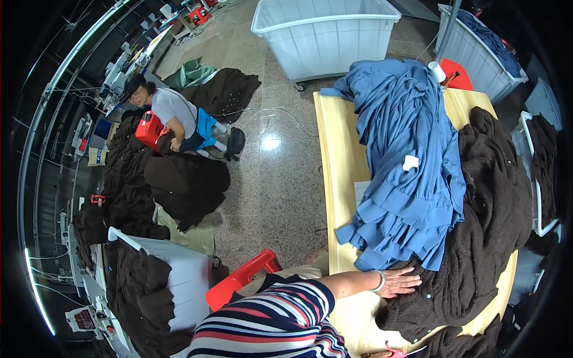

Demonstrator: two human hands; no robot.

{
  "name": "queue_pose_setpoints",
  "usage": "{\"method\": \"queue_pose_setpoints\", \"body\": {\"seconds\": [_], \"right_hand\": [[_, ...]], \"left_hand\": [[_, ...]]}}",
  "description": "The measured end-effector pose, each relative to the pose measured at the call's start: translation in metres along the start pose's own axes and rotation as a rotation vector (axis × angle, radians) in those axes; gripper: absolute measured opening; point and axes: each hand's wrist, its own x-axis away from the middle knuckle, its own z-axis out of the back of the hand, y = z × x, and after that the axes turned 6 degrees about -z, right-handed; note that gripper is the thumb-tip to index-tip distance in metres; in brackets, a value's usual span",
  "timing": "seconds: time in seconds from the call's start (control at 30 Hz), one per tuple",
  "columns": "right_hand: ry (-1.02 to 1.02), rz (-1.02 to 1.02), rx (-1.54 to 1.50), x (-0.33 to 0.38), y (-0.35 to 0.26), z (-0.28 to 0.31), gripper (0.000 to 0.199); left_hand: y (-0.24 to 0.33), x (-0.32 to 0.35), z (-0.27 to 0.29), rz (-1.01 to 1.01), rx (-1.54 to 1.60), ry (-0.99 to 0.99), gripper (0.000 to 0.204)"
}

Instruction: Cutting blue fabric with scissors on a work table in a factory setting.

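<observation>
My left hand (399,282), with a pale bracelet at the wrist, lies flat with fingers stretched out on a dark brown knitted garment (444,292). That garment spreads over a light wooden table (352,304), with small pale dots on its surface. Just beyond my hand, a heap of blue shirts (400,197) runs along the table, a white tag (410,162) on top. At the bottom edge only part of my right hand (379,355) shows, closed on what look like pink-handled scissors (394,348). More dark knitwear (459,345) lies beside them.
A red stool (245,277) stands by me. At left is a white bin (188,280) draped with dark garments. Another person (179,116) sits among dark cloth piles (188,185). A large white wheeled bin (328,36) stands beyond the table; a thread cone (437,71) sits at its far end.
</observation>
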Motion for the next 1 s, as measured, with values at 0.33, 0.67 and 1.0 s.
{"method": "queue_pose_setpoints", "body": {"seconds": [0.33, 0.67, 1.0], "right_hand": [[-0.163, 0.116, -0.517, 0.013, -0.011, -0.017, 0.036], [0.310, 0.171, -0.680, -0.043, 0.038, -0.076, 0.025], [0.214, 0.209, -0.821, -0.026, 0.050, -0.069, 0.013]], "left_hand": [[0.001, 0.013, 0.021, 0.132, 0.145, -0.157, 0.067], [0.004, -0.012, 0.031, 0.128, -0.042, -0.267, 0.067], [0.046, -0.036, -0.001, 0.120, -0.047, -0.284, 0.059]]}}
